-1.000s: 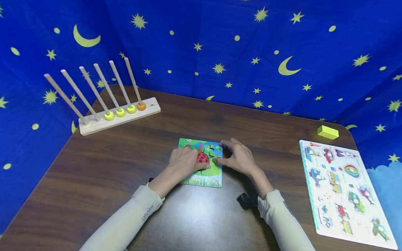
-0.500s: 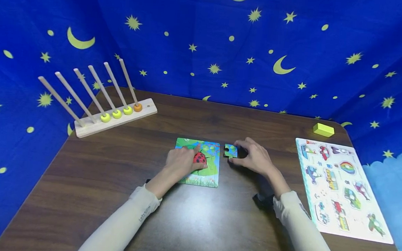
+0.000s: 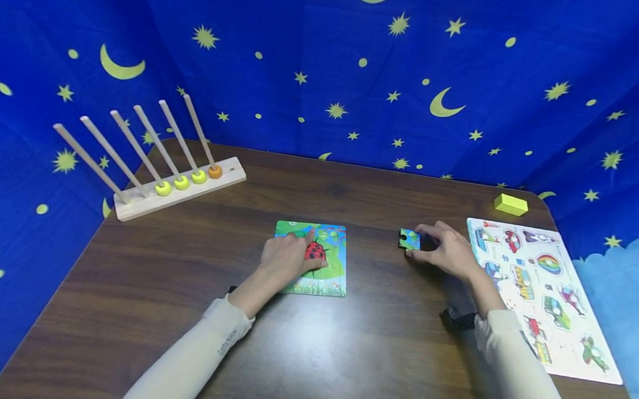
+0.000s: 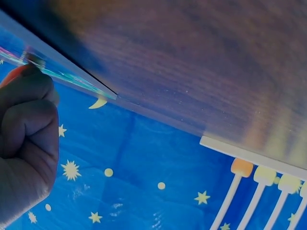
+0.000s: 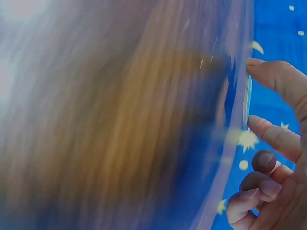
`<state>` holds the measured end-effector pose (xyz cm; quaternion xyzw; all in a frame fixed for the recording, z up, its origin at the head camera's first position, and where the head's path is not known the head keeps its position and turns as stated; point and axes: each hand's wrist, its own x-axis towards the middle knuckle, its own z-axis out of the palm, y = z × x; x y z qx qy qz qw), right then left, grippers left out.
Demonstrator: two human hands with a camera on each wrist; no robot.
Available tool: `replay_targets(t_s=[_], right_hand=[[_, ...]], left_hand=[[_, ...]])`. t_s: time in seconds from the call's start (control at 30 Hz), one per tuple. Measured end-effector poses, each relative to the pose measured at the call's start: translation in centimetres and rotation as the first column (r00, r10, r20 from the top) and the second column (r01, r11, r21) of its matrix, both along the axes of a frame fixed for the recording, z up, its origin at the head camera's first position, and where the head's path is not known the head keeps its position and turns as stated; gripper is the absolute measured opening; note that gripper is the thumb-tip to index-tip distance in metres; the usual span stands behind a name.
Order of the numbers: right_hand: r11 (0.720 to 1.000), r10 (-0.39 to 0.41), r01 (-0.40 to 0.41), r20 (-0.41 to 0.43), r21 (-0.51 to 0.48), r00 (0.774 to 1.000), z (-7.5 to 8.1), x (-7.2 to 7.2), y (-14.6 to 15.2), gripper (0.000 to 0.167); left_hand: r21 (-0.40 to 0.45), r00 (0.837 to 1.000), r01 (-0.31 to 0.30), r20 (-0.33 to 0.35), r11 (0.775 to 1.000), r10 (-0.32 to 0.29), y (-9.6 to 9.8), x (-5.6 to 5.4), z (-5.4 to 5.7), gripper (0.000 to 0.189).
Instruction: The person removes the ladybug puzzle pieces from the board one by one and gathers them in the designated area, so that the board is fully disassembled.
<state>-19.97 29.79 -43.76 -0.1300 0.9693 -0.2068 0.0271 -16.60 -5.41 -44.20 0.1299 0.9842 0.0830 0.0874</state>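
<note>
A square ladybug jigsaw puzzle point(image 3: 330, 287) lies flat on the table, green and blue with a red spotted beetle in its middle. My left hand point(image 3: 283, 259) rests on its left part, index finger and thumb spread over the picture. In the left wrist view that hand's other fingers point(image 4: 29, 120) are bent above the board's edge. To the right of the board, my right hand point(image 3: 449, 251) pinches a small blue and green puzzle piece point(image 3: 410, 239) between thumb and index finger. The right wrist view shows the piece point(image 5: 247, 98) edge-on at those fingertips, low over the table.
A wooden peg stand point(image 3: 179, 192) with yellow and orange beads is at the back left. On the right lies a white vehicle puzzle board point(image 3: 516, 303), close to my right forearm. A yellow block point(image 3: 511, 205) sits behind it. A blue starry curtain point(image 3: 301, 137) borders the table.
My right hand has drawn the puzzle piece off the upper right of the ladybug puzzle and across to the right. My left hand has stayed on the board. The head view has shifted slightly.
</note>
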Motion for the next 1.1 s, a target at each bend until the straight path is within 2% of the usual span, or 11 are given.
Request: replay_targets(t_s=[0.23,0.53,0.77,1.1], right_hand=[[0.999,-0.020,0.018,0.062,0.030,0.998,0.0,0.4,2.2,0.058],[0.995,-0.064,0.057,0.094,0.076,0.994,-0.2,0.8,5.0,0.057],[0.994,-0.090,0.080,0.144,0.071,0.985,0.3,0.9,6.0,0.062],[0.995,-0.093,0.085,0.139,0.061,0.986,0.0,0.8,6.8,0.060]], left_hand=[[0.000,1.000,-0.008,0.027,1.000,0.008,-0.1,0.2,-0.1,0.088],[0.014,0.999,-0.012,0.048,1.000,0.011,-0.2,0.2,0.0,0.087],[0.018,1.000,-0.008,0.018,1.000,0.008,-0.3,0.3,-0.1,0.086],[0.015,1.000,-0.005,0.023,1.000,0.005,-0.2,0.3,0.0,0.086]])
